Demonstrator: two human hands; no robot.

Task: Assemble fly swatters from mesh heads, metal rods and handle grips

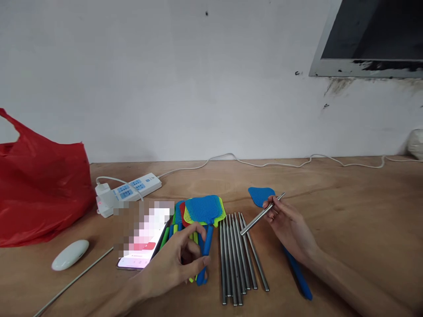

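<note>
My right hand pinches a short steel rod, held slanted above the wooden table. Under that hand lies a blue fly swatter, its handle running beneath my wrist. My left hand curls over the handles of a stack of fly swatters in blue, yellow-green and red, fingers closed around a blue handle. Between the hands, several steel rods lie side by side.
A phone with a lit screen lies left of the stack. A white power strip and its cable run along the wall. A red plastic bag, a white oval object and a thin long rod are at left.
</note>
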